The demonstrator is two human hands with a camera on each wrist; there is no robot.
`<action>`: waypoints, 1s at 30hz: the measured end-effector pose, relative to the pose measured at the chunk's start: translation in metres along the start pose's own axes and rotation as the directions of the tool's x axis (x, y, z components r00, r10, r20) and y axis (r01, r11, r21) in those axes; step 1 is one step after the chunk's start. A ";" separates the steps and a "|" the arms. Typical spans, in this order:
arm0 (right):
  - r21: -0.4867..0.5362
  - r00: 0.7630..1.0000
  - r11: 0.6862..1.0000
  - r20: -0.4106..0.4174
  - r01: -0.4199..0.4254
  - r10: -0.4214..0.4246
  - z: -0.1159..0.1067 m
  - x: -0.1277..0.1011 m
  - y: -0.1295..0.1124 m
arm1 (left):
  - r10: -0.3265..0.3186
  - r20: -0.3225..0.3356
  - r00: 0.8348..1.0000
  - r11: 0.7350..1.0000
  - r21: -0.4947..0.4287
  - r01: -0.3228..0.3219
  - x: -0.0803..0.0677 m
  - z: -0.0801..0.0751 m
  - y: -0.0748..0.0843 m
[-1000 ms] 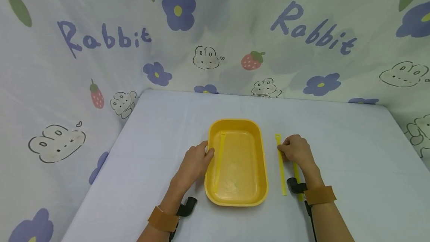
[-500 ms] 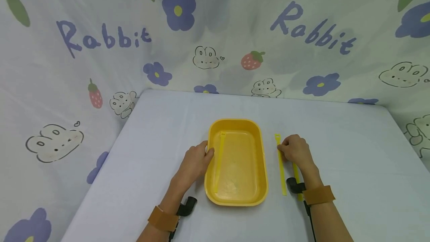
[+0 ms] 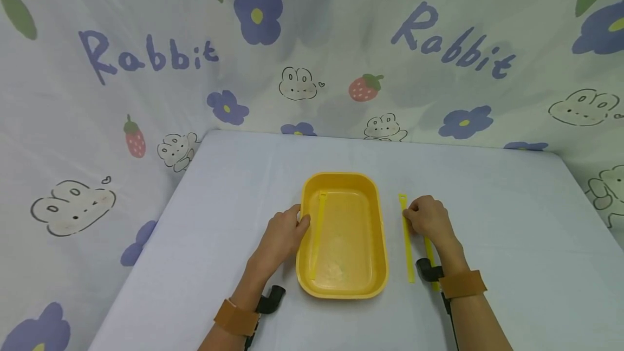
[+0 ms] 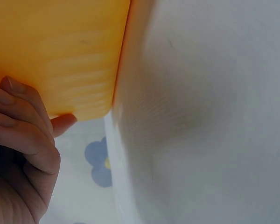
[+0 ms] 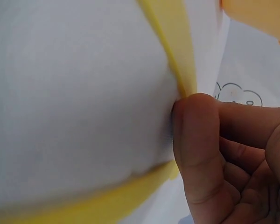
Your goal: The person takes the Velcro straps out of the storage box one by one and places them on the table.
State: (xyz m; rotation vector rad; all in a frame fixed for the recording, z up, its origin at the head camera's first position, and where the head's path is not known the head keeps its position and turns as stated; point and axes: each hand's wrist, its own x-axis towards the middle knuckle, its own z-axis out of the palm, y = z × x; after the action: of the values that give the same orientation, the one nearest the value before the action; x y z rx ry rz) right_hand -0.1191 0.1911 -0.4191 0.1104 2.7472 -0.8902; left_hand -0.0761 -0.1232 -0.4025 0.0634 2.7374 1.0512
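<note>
A yellow tray (image 3: pixel 384 242) lies in the middle of the white table. One yellow strap (image 3: pixel 318 234) lies along its left inner side. My left hand (image 3: pixel 294 226) grips the tray's left rim, thumb on the rim and fingers (image 4: pixel 18 109) curled against the outer wall of the tray (image 4: pixel 60 46). To the right of the tray a second yellow strap (image 3: pixel 407 248) lies on the table. My right hand (image 3: pixel 412 220) pinches it near its far end, with the thumb (image 5: pixel 196 135) against the strap's edge (image 5: pixel 175 42). A third strap (image 3: pixel 430 249) lies partly hidden under that hand.
A cloth backdrop (image 3: pixel 312 53) printed with flowers, rabbits and strawberries hangs behind and to both sides of the table. The table's far edge (image 3: pixel 380 142) meets it. Brown bands with black mounts (image 3: pixel 271 299) sit on both wrists.
</note>
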 end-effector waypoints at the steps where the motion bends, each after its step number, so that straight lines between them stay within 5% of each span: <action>1: -0.005 1.000 1.000 0.003 -0.004 0.004 0.000 0.000 0.000 | 0.002 -0.001 1.000 1.000 -0.002 -0.002 0.000 0.000 0.000; 30: -0.004 0.972 0.982 -0.136 0.191 -0.190 -0.031 -0.020 -0.057 | -0.009 0.015 1.000 1.000 -0.007 0.010 0.001 0.001 -0.001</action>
State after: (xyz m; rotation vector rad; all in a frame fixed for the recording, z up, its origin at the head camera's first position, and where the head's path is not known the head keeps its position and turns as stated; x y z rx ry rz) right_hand -0.1144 0.1635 -0.3571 -0.0970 2.9193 -0.9772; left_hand -0.0767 -0.1233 -0.4042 0.0571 2.7179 1.0529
